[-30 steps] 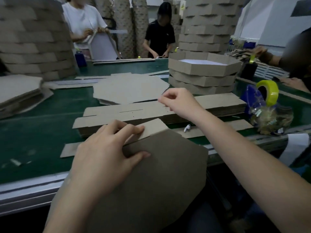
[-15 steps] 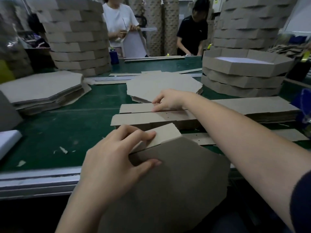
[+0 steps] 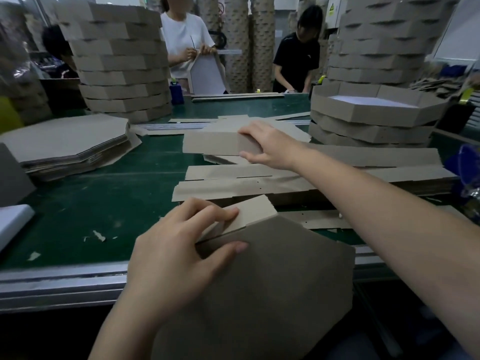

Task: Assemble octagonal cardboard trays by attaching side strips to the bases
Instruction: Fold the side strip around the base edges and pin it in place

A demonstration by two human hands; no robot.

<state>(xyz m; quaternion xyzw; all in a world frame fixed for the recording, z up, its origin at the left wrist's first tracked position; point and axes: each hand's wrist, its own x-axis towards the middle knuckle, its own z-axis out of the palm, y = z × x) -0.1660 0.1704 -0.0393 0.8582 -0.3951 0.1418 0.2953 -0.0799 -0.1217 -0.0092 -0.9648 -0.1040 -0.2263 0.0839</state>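
Green matte worktop (image 3: 104, 203), with a brushed metal rail along the near edge.

Two tall columns of finished trays, plain brown cardboard, octagonal walls: one far left (image 3: 122, 61), one far right (image 3: 384, 40). A lower tray stack (image 3: 371, 120) sits near right; the top tray is open, with a white floor inside.

Base pile (image 3: 67, 144) at left: flat octagonal sheets, layered edges showing, lying on the worktop.

Base (image 3: 272, 294) in work: a grey-brown octagonal board with a smooth face, tilted toward the camera. Its upper edge is over the rail and its lower part hangs below the worktop.

Strip pile (image 3: 259, 185) at centre: long flat bands, notched ends, small punched holes, slit lines along the length.

Strip (image 3: 210, 142): a single band held up above the pile, broad face toward the camera, right end in the right hand.

Right hand (image 3: 267, 146): fingers curled over the strip's top edge, thumb under the lower edge, gripping it.

Left hand (image 3: 176, 258): pinches the base at its upper edge, thumb on the board's face, fingers pressing a short lighter flap (image 3: 254, 211) that juts past that edge.

Pale paper scraps (image 3: 98, 235) lie on the mat, left of the left hand.
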